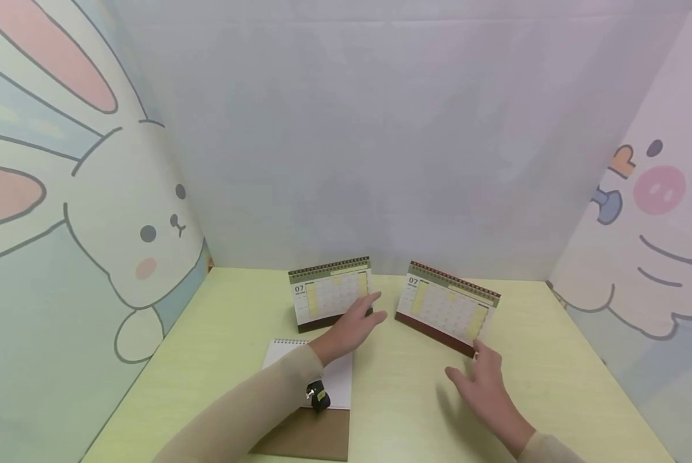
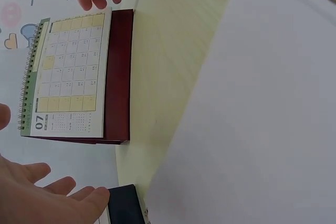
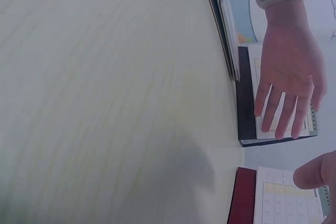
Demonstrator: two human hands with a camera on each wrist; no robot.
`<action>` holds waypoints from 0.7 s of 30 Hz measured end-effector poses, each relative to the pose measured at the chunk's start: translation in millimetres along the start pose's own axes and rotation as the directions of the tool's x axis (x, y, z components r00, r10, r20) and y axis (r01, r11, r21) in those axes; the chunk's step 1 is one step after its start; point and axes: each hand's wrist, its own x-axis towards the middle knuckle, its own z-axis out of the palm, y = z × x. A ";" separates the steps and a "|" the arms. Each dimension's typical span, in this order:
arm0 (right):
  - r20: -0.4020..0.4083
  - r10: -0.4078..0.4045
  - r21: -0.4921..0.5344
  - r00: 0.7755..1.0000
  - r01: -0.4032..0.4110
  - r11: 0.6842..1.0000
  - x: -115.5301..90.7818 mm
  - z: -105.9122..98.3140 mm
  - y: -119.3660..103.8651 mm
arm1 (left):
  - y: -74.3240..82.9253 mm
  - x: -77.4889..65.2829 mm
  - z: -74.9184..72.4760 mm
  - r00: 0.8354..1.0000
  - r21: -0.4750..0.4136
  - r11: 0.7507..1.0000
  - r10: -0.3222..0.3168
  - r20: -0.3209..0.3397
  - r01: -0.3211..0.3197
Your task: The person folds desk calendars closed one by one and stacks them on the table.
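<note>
While the left hand (image 1: 350,326) and right hand (image 1: 486,384) hang with fingers loosely extended, a dark-based calendar (image 1: 325,297) and a red-based calendar (image 1: 446,305) stand on a pale yellow counter (image 1: 409,405).

Both calendars are propped toward the back and show "07", with a gap between them. The left hand partly covers the dark-based one; the right is at the red-based one's lower right corner, contact unclear. A spiral pad (image 1: 340,382) lies flat, white page up, partly hidden by the left sleeve (image 1: 247,402).
</note>
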 end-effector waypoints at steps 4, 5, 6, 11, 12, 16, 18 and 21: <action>-0.067 -0.009 0.007 0.998 0.009 1.000 3.0 -1.5 5.7 | 1.6 7.1 3.1 1.000 -0.001 1.000 -0.013 -0.017 0.013; -0.092 -0.024 0.011 0.995 0.025 1.000 4.3 -0.7 9.3 | 2.2 8.5 3.5 1.000 -0.003 1.000 -0.016 -0.021 0.016; -0.131 -0.032 0.011 0.991 0.033 0.999 6.0 0.9 14.0 | 2.4 9.9 3.7 1.000 -0.004 1.000 -0.018 -0.023 0.018; -0.185 -0.018 0.064 0.983 0.030 0.997 13.7 -0.4 24.0 | 3.9 15.3 5.8 1.000 -0.017 1.000 -0.018 -0.020 0.018; -0.167 0.010 0.087 0.986 0.005 0.996 15.1 -3.3 22.4 | 4.3 16.4 6.6 1.000 -0.020 1.000 -0.017 -0.018 0.016; -0.072 0.110 0.178 0.991 -0.095 0.979 20.4 -18.3 9.2 | 5.8 22.0 10.4 1.000 -0.040 0.999 -0.011 -0.020 0.011; -0.070 0.139 0.204 0.988 -0.122 0.971 24.9 -22.9 6.0 | 6.0 25.3 12.5 1.000 -0.051 0.999 -0.016 -0.026 0.015; -0.071 0.165 0.238 0.984 -0.144 0.961 31.2 -28.0 4.6 | 6.3 30.1 15.4 0.999 -0.068 0.997 -0.031 -0.034 0.029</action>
